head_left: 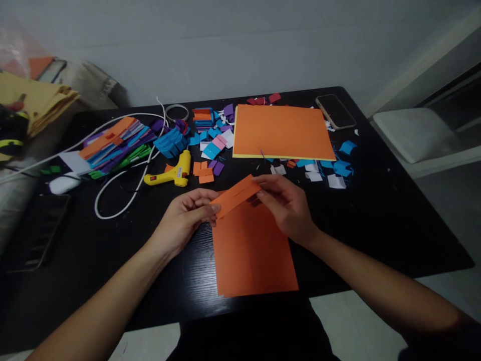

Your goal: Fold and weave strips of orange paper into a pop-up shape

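Between my two hands an orange folded paper strip point(236, 195) is held at a slant, its right end higher. My left hand point(190, 215) pinches the lower left end with the thumb on top. At the upper right end, the fingers and thumb of my right hand point(287, 205) are closed on the strip. Beneath it a larger orange sheet point(253, 255) lies on the black table point(169, 296), near the front edge. A yellow glue gun point(173, 173) lies beyond my left hand.
Orange sheets over yellow point(283, 131) lie at the back, with a phone point(335, 111) to their right. Blue pieces point(173, 143) and a bundle of coloured strips point(116, 143) are at the back left. A white cable point(126, 203) loops beside the glue gun. A chair point(413, 133) stands right.
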### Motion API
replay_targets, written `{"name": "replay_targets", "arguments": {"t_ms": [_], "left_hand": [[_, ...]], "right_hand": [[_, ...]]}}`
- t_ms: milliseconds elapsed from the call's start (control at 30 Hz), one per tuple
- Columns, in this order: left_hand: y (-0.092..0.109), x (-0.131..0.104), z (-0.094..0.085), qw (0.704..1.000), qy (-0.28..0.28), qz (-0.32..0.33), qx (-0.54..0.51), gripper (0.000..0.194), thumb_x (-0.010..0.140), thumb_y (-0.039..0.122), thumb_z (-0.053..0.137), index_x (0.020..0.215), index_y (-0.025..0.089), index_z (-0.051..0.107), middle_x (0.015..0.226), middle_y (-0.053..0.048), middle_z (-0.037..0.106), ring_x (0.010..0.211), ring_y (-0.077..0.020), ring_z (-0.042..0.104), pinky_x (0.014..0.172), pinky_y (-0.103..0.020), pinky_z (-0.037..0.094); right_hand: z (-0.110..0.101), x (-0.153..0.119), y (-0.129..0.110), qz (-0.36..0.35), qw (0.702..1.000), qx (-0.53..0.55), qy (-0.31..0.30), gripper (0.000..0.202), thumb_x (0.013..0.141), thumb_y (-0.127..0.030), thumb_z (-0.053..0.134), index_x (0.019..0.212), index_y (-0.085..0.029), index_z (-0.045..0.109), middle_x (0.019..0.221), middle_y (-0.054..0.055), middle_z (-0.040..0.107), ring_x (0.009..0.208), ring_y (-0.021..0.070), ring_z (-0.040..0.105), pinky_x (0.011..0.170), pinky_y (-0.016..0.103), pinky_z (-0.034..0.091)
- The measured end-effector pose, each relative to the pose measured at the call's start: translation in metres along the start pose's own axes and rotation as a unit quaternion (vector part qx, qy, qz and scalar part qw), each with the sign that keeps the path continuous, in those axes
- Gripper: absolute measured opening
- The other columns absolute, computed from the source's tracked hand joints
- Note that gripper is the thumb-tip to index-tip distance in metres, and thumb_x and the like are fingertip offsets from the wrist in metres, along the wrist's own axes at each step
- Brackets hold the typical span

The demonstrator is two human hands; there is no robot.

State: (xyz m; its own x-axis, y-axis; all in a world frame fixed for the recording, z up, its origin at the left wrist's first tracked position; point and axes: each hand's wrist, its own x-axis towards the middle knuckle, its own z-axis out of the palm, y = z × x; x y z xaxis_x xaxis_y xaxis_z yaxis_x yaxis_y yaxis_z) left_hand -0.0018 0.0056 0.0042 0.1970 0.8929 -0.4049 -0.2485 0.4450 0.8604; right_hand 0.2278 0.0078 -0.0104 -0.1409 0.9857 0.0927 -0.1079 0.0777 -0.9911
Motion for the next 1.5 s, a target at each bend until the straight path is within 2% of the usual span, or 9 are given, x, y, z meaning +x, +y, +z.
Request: {"name": "replay_targets", "arguments": {"t_ms": [167, 267, 367, 500, 567, 700, 900, 1167, 1500], "left_hand": [[0.001, 0.000, 0.002, 1.000, 0.004, 0.019, 0.012, 0.027, 0.069, 0.015, 0.089, 0.093, 0.012, 0.076, 0.067, -0.001, 0.071, 0.053, -0.0092, 0.062, 0.054, -0.019, 0.053], [0.001, 0.000, 0.001, 0.999, 0.003, 0.029, 0.023, 0.026, 0.070, 0.015, 0.088, 0.093, 0.012, 0.076, 0.066, 0.000, 0.071, 0.053, -0.0095, 0.063, 0.055, -0.019, 0.054], [0.001, 0.000, -0.001, 0.998, 0.003, 0.041, 0.045, 0.025, 0.073, 0.017, 0.087, 0.094, 0.013, 0.075, 0.065, 0.000, 0.070, 0.054, -0.0094, 0.063, 0.056, -0.019, 0.053], [-0.001, 0.000, -0.004, 0.996, 0.001, 0.056, 0.073, 0.023, 0.076, 0.017, 0.086, 0.096, 0.014, 0.075, 0.065, 0.001, 0.070, 0.055, -0.0095, 0.064, 0.058, -0.019, 0.053], [-0.001, 0.000, -0.004, 0.995, -0.003, 0.062, 0.081, 0.023, 0.077, 0.017, 0.085, 0.097, 0.014, 0.074, 0.065, 0.001, 0.070, 0.056, -0.0100, 0.065, 0.059, -0.020, 0.053], [-0.001, -0.001, -0.003, 0.993, -0.008, 0.070, 0.092, 0.022, 0.078, 0.017, 0.084, 0.097, 0.014, 0.074, 0.066, 0.001, 0.071, 0.057, -0.0100, 0.065, 0.060, -0.020, 0.053], [0.001, -0.001, -0.003, 0.993, -0.002, 0.073, 0.097, 0.023, 0.077, 0.019, 0.085, 0.096, 0.014, 0.074, 0.066, 0.001, 0.070, 0.056, -0.0111, 0.065, 0.059, -0.022, 0.053], [0.001, -0.003, 0.000, 0.988, -0.002, 0.085, 0.132, 0.024, 0.077, 0.022, 0.085, 0.097, 0.014, 0.074, 0.065, 0.001, 0.070, 0.057, -0.0119, 0.065, 0.060, -0.023, 0.054], [0.001, -0.005, 0.001, 0.981, -0.005, 0.104, 0.165, 0.024, 0.078, 0.024, 0.084, 0.097, 0.015, 0.073, 0.066, 0.001, 0.069, 0.058, -0.0126, 0.066, 0.060, -0.024, 0.054]], "right_hand": [[0.003, -0.001, -0.005, 0.019, 1.000, 0.012, 0.018, 0.019, 0.093, -0.030, 0.070, 0.111, -0.024, 0.069, 0.096, 0.002, 0.077, 0.080, 0.0167, 0.075, 0.076, 0.033, 0.064], [0.001, 0.000, -0.006, 0.027, 0.999, 0.023, 0.021, 0.028, 0.090, -0.027, 0.072, 0.118, -0.024, 0.065, 0.093, 0.002, 0.078, 0.081, 0.0177, 0.076, 0.075, 0.033, 0.063], [-0.004, 0.003, -0.005, 0.063, 0.996, 0.066, 0.001, 0.037, 0.085, -0.025, 0.076, 0.120, -0.023, 0.064, 0.092, 0.002, 0.079, 0.082, 0.0191, 0.077, 0.075, 0.034, 0.064], [-0.007, 0.007, -0.002, 0.135, 0.984, 0.108, -0.032, 0.021, 0.085, -0.035, 0.075, 0.098, -0.019, 0.071, 0.085, 0.006, 0.079, 0.077, 0.0215, 0.077, 0.070, 0.035, 0.064], [-0.006, 0.008, -0.003, 0.149, 0.985, 0.089, -0.025, 0.024, 0.087, -0.042, 0.075, 0.087, -0.018, 0.071, 0.079, 0.006, 0.078, 0.073, 0.0210, 0.077, 0.068, 0.035, 0.064], [-0.004, 0.008, -0.006, 0.149, 0.987, 0.056, -0.003, 0.027, 0.085, -0.043, 0.079, 0.081, -0.018, 0.072, 0.076, 0.006, 0.078, 0.071, 0.0201, 0.076, 0.067, 0.034, 0.064], [-0.005, 0.008, -0.007, 0.141, 0.988, 0.061, 0.008, 0.022, 0.083, -0.039, 0.080, 0.078, -0.019, 0.073, 0.073, 0.004, 0.077, 0.070, 0.0181, 0.076, 0.066, 0.031, 0.064], [-0.005, 0.009, -0.003, 0.137, 0.989, 0.056, 0.017, 0.025, 0.080, -0.041, 0.083, 0.083, -0.018, 0.073, 0.074, 0.002, 0.075, 0.071, 0.0179, 0.075, 0.068, 0.032, 0.066], [-0.006, 0.010, -0.003, 0.140, 0.988, 0.061, 0.026, 0.020, 0.079, -0.038, 0.083, 0.079, -0.020, 0.074, 0.079, 0.001, 0.073, 0.072, 0.0162, 0.072, 0.073, 0.033, 0.067]]}}
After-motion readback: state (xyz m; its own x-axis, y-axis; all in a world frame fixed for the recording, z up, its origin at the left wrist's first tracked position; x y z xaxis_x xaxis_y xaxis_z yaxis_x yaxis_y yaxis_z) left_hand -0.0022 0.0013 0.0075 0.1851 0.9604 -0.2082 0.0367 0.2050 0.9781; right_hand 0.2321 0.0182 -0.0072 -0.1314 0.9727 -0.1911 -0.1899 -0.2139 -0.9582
